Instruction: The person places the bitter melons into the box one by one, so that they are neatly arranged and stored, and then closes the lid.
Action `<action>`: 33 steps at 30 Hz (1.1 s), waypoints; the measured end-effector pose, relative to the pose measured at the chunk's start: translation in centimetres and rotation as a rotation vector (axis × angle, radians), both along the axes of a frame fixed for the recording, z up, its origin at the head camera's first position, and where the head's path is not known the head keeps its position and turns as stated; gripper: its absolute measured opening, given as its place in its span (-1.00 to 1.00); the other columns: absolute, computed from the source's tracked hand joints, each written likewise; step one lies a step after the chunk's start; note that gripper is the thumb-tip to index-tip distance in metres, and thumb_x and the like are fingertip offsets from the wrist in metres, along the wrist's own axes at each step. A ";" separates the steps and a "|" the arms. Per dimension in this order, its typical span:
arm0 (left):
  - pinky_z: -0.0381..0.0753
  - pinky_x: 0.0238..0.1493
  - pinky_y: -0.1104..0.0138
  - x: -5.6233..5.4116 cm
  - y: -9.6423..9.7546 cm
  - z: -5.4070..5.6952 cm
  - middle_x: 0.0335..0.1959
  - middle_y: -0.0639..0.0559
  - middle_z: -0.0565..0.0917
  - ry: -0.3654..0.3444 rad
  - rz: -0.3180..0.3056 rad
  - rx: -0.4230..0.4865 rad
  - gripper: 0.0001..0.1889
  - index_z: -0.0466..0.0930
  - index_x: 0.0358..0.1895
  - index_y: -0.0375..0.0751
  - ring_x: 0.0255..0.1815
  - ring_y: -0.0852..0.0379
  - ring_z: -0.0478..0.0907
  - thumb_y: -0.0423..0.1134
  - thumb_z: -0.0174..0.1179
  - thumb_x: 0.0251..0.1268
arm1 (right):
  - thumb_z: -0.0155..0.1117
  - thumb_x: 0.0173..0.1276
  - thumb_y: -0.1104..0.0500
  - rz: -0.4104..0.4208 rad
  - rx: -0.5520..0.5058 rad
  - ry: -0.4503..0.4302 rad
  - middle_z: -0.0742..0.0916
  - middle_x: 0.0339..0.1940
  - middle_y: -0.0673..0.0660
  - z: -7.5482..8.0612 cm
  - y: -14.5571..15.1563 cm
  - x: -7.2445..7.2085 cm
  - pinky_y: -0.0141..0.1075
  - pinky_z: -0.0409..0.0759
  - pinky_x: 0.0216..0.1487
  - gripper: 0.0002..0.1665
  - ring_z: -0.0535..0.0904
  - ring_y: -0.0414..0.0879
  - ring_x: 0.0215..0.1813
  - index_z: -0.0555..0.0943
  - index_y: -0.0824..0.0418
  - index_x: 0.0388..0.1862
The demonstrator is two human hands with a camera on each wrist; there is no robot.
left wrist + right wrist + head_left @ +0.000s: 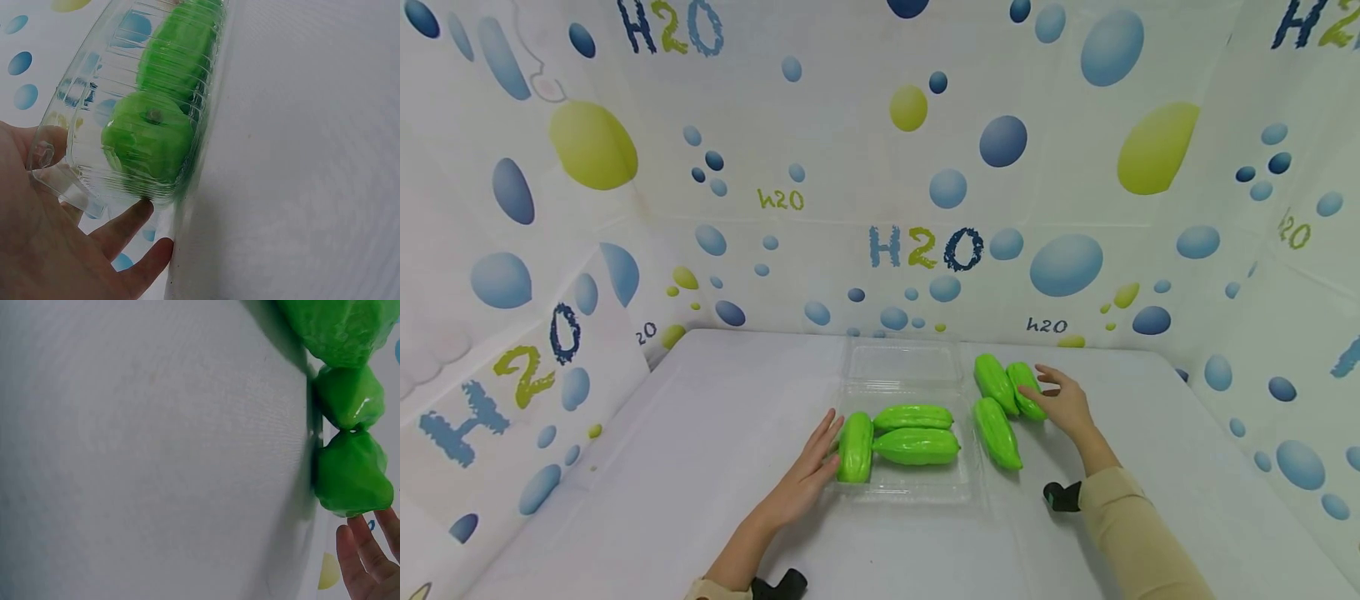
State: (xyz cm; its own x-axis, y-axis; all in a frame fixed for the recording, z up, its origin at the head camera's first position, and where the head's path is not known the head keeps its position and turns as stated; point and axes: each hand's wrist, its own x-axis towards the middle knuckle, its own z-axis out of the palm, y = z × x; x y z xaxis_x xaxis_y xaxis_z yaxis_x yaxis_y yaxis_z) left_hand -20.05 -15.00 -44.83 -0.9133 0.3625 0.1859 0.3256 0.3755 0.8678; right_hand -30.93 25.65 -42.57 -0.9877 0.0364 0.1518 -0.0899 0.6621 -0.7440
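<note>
In the head view a clear plastic box (925, 492) holds three bright green, elongated, ribbed vegetables. One green vegetable (855, 447) stands lengthwise at its left end; an upper green vegetable (913, 417) and a lower green vegetable (916, 447) lie crosswise beside it. My left hand (808, 467) rests against the box's left side, fingers extended; the left wrist view shows fingertips (145, 207) at its wall. Right of the box, my right hand (1066, 406) is at the rightmost loose green vegetable (1024, 385), fingertips (356, 525) right at its side, fingers not wrapped round it.
Two more loose vegetables, a far one (995, 385) and a near one (997, 433), lie between the box and my right hand. The box's clear lid (902, 364) is folded back toward the rear. A patterned cloth (820, 275) hangs behind the white table (715, 400).
</note>
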 end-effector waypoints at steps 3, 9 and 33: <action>0.13 0.25 -0.09 0.0 0.0 0.0 0.47 -0.06 -0.24 -0.006 0.003 -0.002 -0.45 -0.10 0.44 -0.19 0.32 -0.27 0.12 -0.23 -0.20 0.47 | 0.24 0.24 -0.07 0.001 0.013 -0.023 0.45 0.16 0.46 -0.3 0.1 -0.2 0.01 0.50 -0.02 -0.19 0.46 0.32 0.05 0.26 0.37 0.31; 0.13 0.25 -0.10 0.0 0.0 0.0 0.47 -0.08 -0.23 -0.004 0.003 0.007 -0.45 -0.08 0.44 -0.18 0.32 -0.27 0.11 -0.23 -0.19 0.46 | 0.24 0.23 -0.06 -0.013 0.019 -0.061 0.43 0.16 0.48 -0.7 0.1 -0.6 0.08 0.41 0.06 -0.18 0.37 0.35 0.13 0.25 0.40 0.31; 0.07 0.27 -0.11 0.1 0.1 0.3 0.47 -0.07 -0.23 -0.005 -0.001 -0.007 -0.45 -0.11 0.44 -0.20 0.34 -0.25 0.09 -0.22 -0.21 0.47 | 0.29 0.18 -0.02 -0.126 0.006 -0.105 0.48 0.12 0.46 -0.3 0.2 -0.1 0.07 0.33 0.13 -0.25 0.29 0.31 0.20 0.37 0.43 0.20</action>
